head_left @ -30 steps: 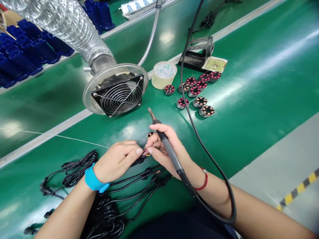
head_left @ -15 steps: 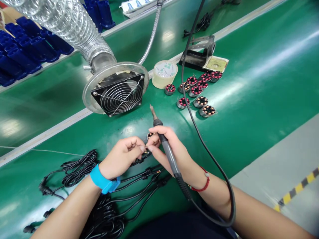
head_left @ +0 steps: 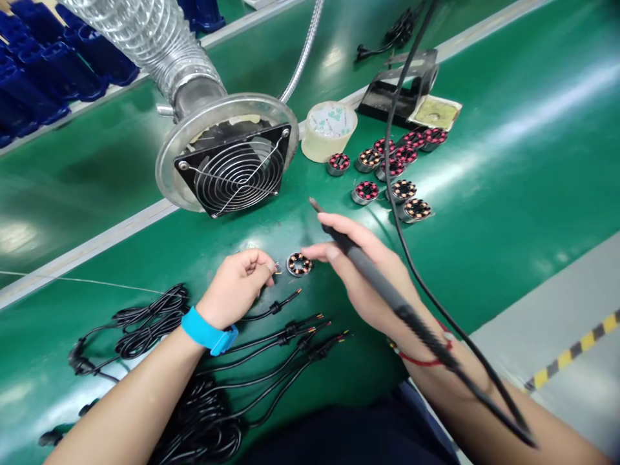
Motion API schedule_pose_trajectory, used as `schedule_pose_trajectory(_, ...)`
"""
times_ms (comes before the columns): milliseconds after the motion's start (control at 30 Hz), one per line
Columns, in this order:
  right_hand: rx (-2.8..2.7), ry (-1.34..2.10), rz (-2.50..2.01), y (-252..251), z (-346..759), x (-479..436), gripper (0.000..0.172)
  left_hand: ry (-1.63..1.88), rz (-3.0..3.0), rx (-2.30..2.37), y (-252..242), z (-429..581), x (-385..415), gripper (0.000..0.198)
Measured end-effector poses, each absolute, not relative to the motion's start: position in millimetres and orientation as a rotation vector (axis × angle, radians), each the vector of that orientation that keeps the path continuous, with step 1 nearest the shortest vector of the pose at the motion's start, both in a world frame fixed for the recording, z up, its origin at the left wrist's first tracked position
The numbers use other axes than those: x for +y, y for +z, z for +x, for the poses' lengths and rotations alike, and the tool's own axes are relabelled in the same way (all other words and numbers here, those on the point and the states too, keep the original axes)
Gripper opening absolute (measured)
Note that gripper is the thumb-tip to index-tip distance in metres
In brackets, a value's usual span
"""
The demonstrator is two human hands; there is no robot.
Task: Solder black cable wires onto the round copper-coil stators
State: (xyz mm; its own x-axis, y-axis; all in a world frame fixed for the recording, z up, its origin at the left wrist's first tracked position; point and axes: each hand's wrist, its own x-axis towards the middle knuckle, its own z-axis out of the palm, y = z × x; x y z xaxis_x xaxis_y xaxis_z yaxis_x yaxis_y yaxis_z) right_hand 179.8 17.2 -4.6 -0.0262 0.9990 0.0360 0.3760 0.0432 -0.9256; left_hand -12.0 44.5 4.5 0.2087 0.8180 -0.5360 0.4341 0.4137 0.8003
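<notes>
My left hand (head_left: 241,281), closed in a pinch, holds the thin stripped wire ends (head_left: 278,267) of a cable, mostly hidden by the fingers. Just right of it, a round motor stator (head_left: 299,264) with copper windings lies flat on the green bench. My right hand (head_left: 361,271) is wrapped round a soldering iron (head_left: 371,274), whose tip points up and left, away from the stator. An outstretched finger of that hand reaches to the stator's right edge; whether it touches, I cannot tell. Several black cables (head_left: 285,332) with bared coloured ends lie below the hands.
A fume extractor (head_left: 237,177) hangs over the bench at upper left. Behind stand a tape roll (head_left: 329,132), several more stators (head_left: 394,158) and an iron stand (head_left: 400,93) with a sponge. The iron's cord (head_left: 394,194) loops past my right forearm. Blue plastic parts (head_left: 58,64) fill the upper left.
My right hand has moved right with the soldering iron, away from my left hand, and the iron now leans more. The stator and cable ends are uncovered. The view has shifted slightly.
</notes>
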Motion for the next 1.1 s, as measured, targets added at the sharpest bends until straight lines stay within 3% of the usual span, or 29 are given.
schedule_pose_trajectory(267, -1.456, 0.816, -1.309, -6, 194, -1, 0.015, 0.367, 1.201, 1.465, 6, -9, 46, 0.014)
schedule_pose_trajectory(1100, -1.515, 0.857, -1.281, -22, 193, -8, 0.018, 0.370, 1.226, 1.504, 5, -5, 47, 0.019)
